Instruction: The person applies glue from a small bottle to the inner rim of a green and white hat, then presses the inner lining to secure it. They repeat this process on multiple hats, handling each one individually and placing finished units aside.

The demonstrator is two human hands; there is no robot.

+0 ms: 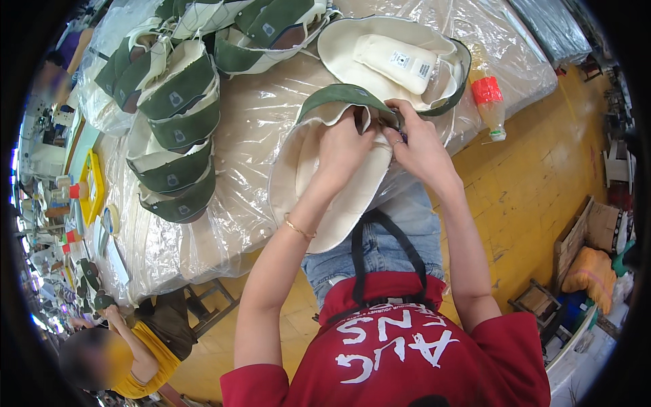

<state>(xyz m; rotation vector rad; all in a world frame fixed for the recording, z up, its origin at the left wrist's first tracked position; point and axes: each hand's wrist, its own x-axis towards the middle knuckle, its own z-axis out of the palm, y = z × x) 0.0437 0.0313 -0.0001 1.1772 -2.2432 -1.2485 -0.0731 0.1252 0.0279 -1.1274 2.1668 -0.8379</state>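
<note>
A cream-and-green sewn fabric piece [298,163], which looks like a shoe upper, lies at the table's near edge and overhangs toward my lap. My left hand [344,150] reaches into its hollow, fingers bent and gripping the cloth near the green band. My right hand [422,150] pinches the same piece at the right end of that band, close to the left fingertips. What the fingertips hold beneath the cloth is partly hidden. Just beyond lies a second such shoe upper [339,41], with a white padded tongue [393,62] bearing a printed label.
Several nested green-and-cream uppers [178,173] form a stack on the left, with more [271,27] behind. Clear plastic sheeting [251,115] covers the table. A bottle with a red label [488,102] lies at the right edge. Lower left, a person in yellow [146,363] sits working.
</note>
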